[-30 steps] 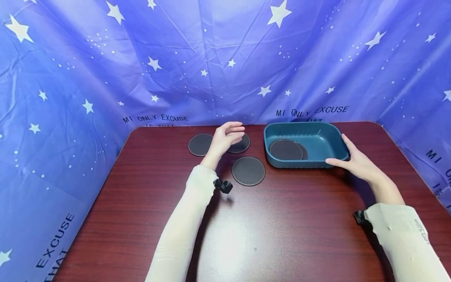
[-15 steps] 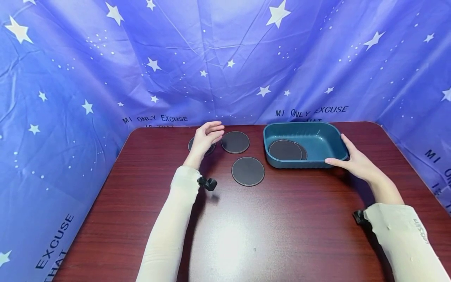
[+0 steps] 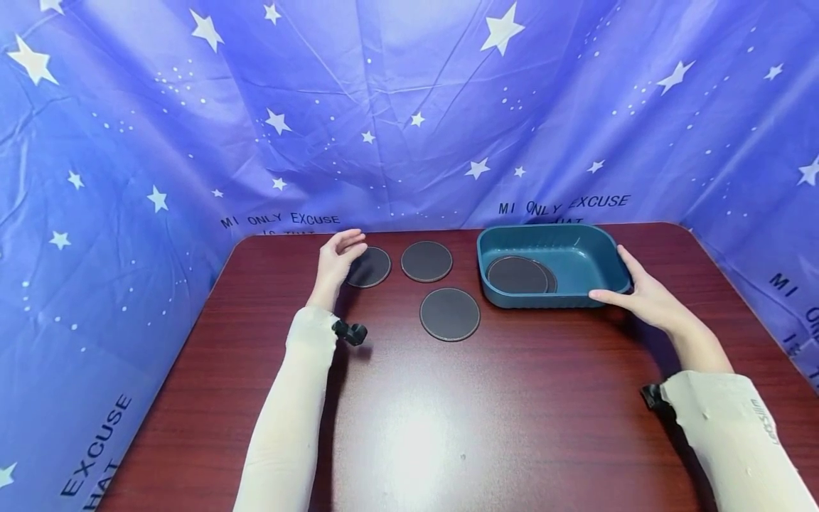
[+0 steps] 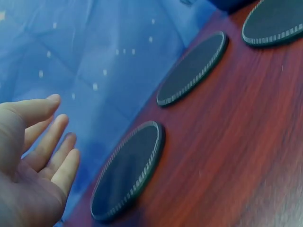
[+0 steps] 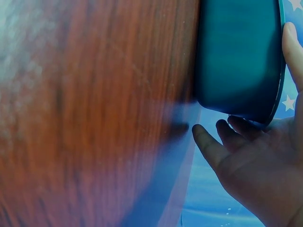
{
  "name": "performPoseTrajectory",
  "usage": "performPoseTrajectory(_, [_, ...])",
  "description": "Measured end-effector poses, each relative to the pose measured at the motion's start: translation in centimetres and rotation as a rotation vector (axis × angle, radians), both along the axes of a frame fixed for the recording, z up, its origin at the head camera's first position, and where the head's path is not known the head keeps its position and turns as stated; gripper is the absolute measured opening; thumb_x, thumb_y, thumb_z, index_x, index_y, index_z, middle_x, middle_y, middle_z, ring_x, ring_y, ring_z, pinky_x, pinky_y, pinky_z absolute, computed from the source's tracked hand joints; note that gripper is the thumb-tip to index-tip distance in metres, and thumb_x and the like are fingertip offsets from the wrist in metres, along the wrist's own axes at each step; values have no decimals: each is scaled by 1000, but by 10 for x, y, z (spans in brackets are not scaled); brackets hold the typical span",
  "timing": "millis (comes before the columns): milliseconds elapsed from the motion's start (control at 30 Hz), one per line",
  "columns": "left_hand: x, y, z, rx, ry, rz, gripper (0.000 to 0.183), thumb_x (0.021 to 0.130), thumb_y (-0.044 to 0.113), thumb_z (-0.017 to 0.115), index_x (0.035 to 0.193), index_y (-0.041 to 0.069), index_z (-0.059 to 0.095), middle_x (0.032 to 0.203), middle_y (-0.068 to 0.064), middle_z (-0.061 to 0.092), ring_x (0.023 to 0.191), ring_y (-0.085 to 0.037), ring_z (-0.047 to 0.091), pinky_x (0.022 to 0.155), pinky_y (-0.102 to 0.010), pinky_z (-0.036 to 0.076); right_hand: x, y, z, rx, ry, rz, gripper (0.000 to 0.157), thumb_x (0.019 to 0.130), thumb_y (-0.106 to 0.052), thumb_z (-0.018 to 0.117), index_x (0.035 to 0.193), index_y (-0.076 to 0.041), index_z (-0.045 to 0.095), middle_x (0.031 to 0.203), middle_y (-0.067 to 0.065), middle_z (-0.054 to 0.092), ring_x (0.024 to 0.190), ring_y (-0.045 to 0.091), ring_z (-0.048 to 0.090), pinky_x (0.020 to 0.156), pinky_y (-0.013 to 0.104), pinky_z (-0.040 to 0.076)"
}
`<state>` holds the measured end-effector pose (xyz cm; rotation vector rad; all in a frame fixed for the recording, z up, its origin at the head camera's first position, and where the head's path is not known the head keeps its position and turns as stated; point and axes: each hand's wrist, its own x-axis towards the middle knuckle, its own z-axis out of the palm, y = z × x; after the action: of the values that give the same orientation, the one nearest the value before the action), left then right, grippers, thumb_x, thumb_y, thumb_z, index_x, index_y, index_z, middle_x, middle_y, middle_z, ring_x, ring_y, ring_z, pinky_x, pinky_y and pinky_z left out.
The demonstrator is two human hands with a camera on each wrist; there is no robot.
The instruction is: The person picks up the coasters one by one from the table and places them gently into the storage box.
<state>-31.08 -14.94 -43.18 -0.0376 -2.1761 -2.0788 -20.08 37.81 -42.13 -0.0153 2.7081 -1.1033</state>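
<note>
In the head view my left hand hovers over the left edge of a round black coaster. Its fingers are relaxed and hold nothing; the left wrist view shows a gap between the fingers and that coaster. Two more coasters lie on the table, one at the back and one nearer the front. My right hand grips the right end of a teal plastic bin, thumb on the front rim and fingers around the end. Inside, overlapping black coasters lie at the left.
The dark red wooden table bears everything. Behind and beside it hangs a blue curtain printed with white stars and lettering. A small black clip-like device sits on the left sleeve, and a similar device is on the right one.
My left hand has moved left from above the back coaster, past the gap, to the leftmost coaster. The right hand and the bin have stayed in place.
</note>
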Motion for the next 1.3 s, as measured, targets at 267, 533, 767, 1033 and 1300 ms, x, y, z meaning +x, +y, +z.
performPoseTrajectory(267, [2,-26,-25,-89,-36,71,50,91,4,69,138,-6,53,143,-25,54,138,-33,48,117,-37,40,-1,-2,-1,2,0,10,108,95,-45,63,156,-18,-22,164,21,-19,148,55,-4,111,79,12])
performPoseTrajectory(533, [1,-40,-33,-171,-150,-76,75,89,2,71,152,-2,31,159,-20,34,149,-31,32,125,-35,28,1,-1,-2,6,-2,4,108,95,-45,63,156,-18,-22,164,24,-18,148,57,-2,110,80,13])
performPoseTrajectory(767, [1,-37,-32,-492,-135,-231,94,84,12,79,158,5,20,163,-17,27,152,-33,25,127,-42,24,0,2,-3,17,5,4,109,95,-45,63,157,-18,-22,164,21,-19,149,55,-4,111,79,13])
performPoseTrajectory(1033, [3,-32,-33,-670,-72,-227,90,82,16,81,155,3,29,156,-20,38,148,-37,27,123,-52,26,-1,2,-3,13,12,5,108,95,-44,63,157,-17,-21,164,23,-18,148,56,-3,111,79,12])
performPoseTrajectory(1300, [7,-28,-37,-685,-42,-233,87,81,16,81,152,6,32,155,-17,37,148,-36,15,123,-55,21,0,2,-2,24,-9,-1,108,95,-46,63,156,-20,-23,164,21,-19,148,56,-3,110,80,13])
